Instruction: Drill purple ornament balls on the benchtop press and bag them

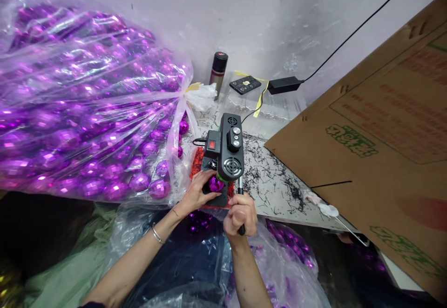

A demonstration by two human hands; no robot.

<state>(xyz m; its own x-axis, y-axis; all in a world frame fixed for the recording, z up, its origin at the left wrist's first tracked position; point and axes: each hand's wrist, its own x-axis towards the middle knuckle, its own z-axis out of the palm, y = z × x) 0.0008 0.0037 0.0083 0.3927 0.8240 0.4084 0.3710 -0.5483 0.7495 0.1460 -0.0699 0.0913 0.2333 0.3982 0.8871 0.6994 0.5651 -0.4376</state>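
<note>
A small black bench drill press point(231, 147) with a red switch stands on the table over a red mat point(197, 161). My left hand point(200, 189) holds a shiny purple ball point(216, 184) between thumb and fingers, on the black base beneath the drill head. The drill head hides the top of the ball, so I cannot tell whether a bit touches it. My right hand point(240, 215) is wrapped round the black-gripped lever point(240, 189) at the machine's right side.
A big clear bag of purple balls point(104, 136), tied at its neck, fills the left. A large cardboard box point(377, 140) leans in at the right. Behind the drill are a dark bottle point(219, 73), a phone point(245, 84) and a power adapter point(284, 85). Dark shavings point(268, 177) litter the table.
</note>
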